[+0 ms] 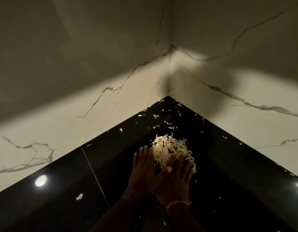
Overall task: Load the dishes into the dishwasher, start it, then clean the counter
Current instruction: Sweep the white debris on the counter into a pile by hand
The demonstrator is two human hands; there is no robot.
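A glossy black counter (64,195) runs into a corner between two white marble walls. A heap of pale shredded peelings (170,148) lies on it just in front of the corner. My left hand (145,171) lies flat with straight fingers at the heap's left side. My right hand (176,181) lies flat beside it, crossing over the left thumb, with its fingertips touching the heap's near edge. Neither hand holds anything. No dishes or dishwasher are in view.
Loose scraps (171,119) are scattered toward the corner, along the right wall (245,91) and near my arms. One bigger scrap (79,196) lies at the lower left. A thin seam (93,168) crosses the counter. The left wall (78,81) closes off the back.
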